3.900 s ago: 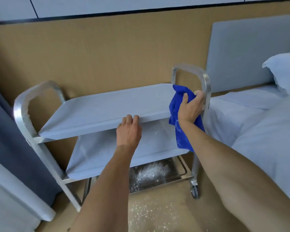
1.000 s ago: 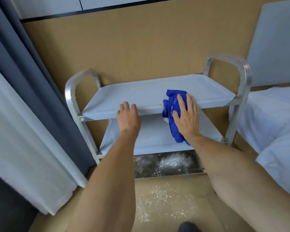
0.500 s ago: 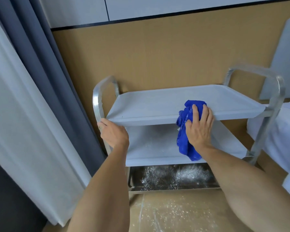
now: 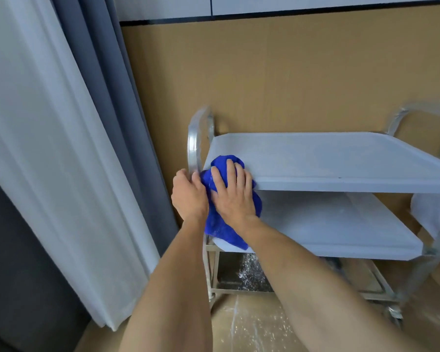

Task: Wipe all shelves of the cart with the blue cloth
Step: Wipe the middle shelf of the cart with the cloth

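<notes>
Item: my view, head camera, cart corner.

Steel three-shelf cart (image 4: 315, 158) stands against a tan wall panel (image 4: 277, 72); its left looped handle (image 4: 194, 141) sits just beside the grey curtain (image 4: 107, 97) and white drape (image 4: 43, 148), so I see little room on that side. Open top shelf surface runs away to the right; front lip is bare from my hand to the frame edge.

Rumpled bright-blue cloth (image 4: 221, 224): bunched over the front left corner of the top shelf, long axis near vertical, upper end on the shelf, lower tail hanging past the middle shelf (image 4: 341, 224) edge.

My right hand (image 4: 233, 191): flat on the cloth, fingers (image 4: 231, 171) straight and slightly spread, pressing it to the corner; cloth shows above the fingertips and below the wrist.

My left hand (image 4: 188, 194): curled round the handle upright, touching the cloth's left edge.

White powder speckles the bottom shelf (image 4: 241, 275) and the floor (image 4: 252, 326).
</notes>
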`<state>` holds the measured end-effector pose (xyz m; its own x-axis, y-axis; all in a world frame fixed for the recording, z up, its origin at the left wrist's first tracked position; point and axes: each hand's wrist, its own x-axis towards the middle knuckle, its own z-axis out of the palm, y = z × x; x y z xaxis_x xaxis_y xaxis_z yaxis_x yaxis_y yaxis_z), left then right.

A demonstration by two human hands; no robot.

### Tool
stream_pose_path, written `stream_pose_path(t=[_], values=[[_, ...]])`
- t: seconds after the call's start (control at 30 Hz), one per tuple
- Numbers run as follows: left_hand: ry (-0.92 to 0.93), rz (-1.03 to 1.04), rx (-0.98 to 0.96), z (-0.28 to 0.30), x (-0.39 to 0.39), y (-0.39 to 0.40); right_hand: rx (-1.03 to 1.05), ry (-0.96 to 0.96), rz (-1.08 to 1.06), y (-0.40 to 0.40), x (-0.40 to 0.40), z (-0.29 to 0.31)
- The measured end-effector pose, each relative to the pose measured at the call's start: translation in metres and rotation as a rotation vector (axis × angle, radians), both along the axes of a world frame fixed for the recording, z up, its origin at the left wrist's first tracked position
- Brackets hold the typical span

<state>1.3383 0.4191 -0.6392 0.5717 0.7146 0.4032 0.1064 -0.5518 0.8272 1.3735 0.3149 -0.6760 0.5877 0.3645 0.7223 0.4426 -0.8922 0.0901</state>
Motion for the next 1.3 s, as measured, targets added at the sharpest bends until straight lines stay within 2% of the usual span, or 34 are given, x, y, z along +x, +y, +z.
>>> stream_pose_path(t=[0.13, 0.3, 0.5, 0.6, 0.67, 0.77, 0.9, 1.0, 1.1, 1.2, 1.3], values=[[0.028, -0.028, -0.023, -0.002, 0.004, 0.012, 0.033, 0.033, 0.021, 0.03, -0.003, 0.002], [0.104, 0.061, -0.028, -0.003, 0.01, 0.002, 0.039, 0.063, 0.084, -0.006, 0.001, 0.01], [0.141, 0.225, -0.098, 0.003, 0.024, -0.04, 0.191, 0.013, -0.109, -0.139, 0.015, -0.005], [0.181, 0.287, 0.031, 0.004, 0.031, -0.071, 0.282, 0.0, -0.272, -0.218, 0.023, -0.013], [0.142, 0.19, 0.245, -0.002, 0.035, -0.102, 0.433, 0.005, -0.376, -0.259, 0.029, -0.017], [0.054, -0.052, 0.555, -0.016, 0.048, -0.155, 0.771, -0.041, -0.494, -0.302, 0.043, -0.015], [-0.046, -0.309, 0.667, -0.011, 0.066, -0.227, 1.083, -0.048, -0.616, -0.377, 0.065, 0.009], [-0.093, -0.388, 0.691, -0.006, 0.077, -0.262, 1.282, -0.002, -0.707, -0.435, 0.08, 0.031], [-0.084, -0.4, 0.722, -0.009, 0.082, -0.273, 1.293, -0.077, -0.721, -0.447, 0.09, 0.029], [-0.122, -0.445, 0.675, -0.005, 0.082, -0.268, 1.134, -0.189, -0.689, -0.434, 0.087, 0.014], [-0.103, -0.517, 0.555, 0.004, 0.079, -0.262, 0.971, -0.175, -0.617, -0.396, 0.073, 0.001]])
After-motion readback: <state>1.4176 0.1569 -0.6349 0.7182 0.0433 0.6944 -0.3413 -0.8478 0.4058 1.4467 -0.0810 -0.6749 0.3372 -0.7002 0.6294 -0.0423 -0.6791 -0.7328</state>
